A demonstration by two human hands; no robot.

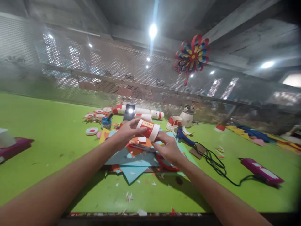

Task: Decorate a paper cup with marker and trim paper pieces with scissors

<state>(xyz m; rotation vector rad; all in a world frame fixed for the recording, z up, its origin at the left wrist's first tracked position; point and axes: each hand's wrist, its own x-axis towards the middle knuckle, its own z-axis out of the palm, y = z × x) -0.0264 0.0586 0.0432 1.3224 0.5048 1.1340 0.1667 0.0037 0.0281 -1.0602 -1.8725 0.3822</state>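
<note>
A red and white paper cup point(153, 129) is tilted on its side in the air above the coloured paper. My left hand point(128, 133) grips it round the closed end, thumb across the printed side. At the white rim, my right hand point(168, 147) pinches the cup's edge; its fingertips are partly hidden there. Below lie light blue paper sheets point(129, 174) with orange scraps on top. Red-handled scissors point(168, 164) lie partly under my right hand, their blades hard to make out.
A blue glue gun point(184, 135) lies to the right, its black cord running to a purple power strip point(262, 172). Behind are stacked cups point(175, 121), a white jar point(187, 116) and a row of joined cups point(145, 111). Round paper discs point(91, 131) lie at the left.
</note>
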